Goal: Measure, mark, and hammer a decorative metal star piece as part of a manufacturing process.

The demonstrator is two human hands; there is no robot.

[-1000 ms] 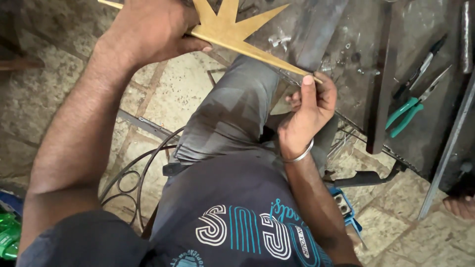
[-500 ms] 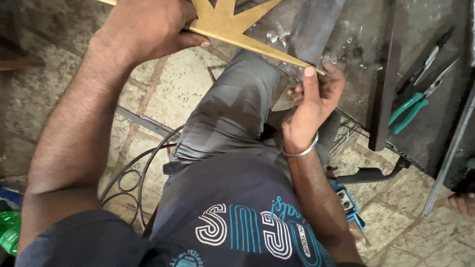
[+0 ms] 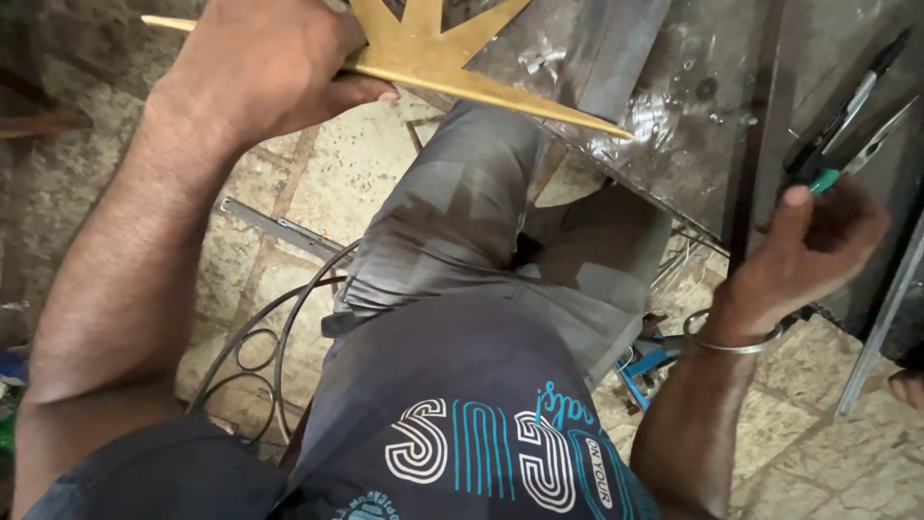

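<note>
My left hand (image 3: 274,67) grips a gold-coloured metal piece (image 3: 452,58) with long pointed spikes, held at the top of the view above my knee. One long spike points right and ends over a dark steel sheet (image 3: 674,106). My right hand (image 3: 813,246), with a metal bangle on its wrist, is off the spike. It is at the handle ends of green-handled pliers (image 3: 852,130) lying on the sheet. Its fingers are curled and the thumb is up. Whether it grips the pliers is blurred.
I sit over a stone-tiled floor (image 3: 327,193). Curved black wrought-iron scrollwork (image 3: 260,337) and a flat metal strip (image 3: 279,226) lie under my left leg. A blue tool (image 3: 640,371) lies by my right thigh. A grey metal bar (image 3: 885,318) leans at the right edge.
My right hand let go of the long spike's tip and moved right to the green-handled pliers. The left hand still holds the gold piece in about the same place.
</note>
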